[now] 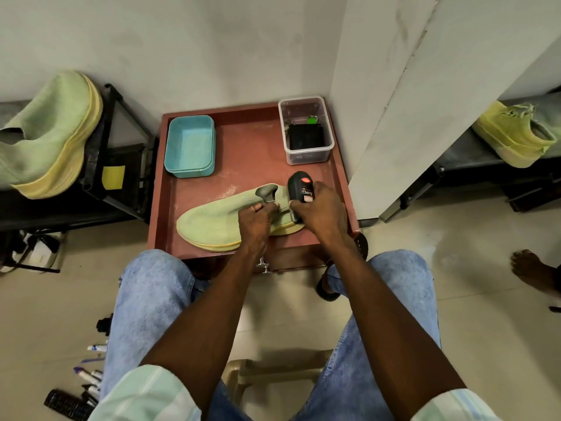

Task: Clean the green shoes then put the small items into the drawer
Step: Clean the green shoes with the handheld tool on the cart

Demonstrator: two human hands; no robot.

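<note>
Shoe [212,220] lies under my hands; my left hand [256,217] pinches its collar, my right hand [321,211] is closed around the polish [300,186] beside the heel.

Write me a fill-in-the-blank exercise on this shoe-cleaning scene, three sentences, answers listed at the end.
1. The right hand grips a black shoe polish applicator at the ____ end of the green shoe.
2. The left hand pinches that shoe's ____.
3. The empty tub on the red table is ____ in colour.

Answers: heel; collar; blue
</note>
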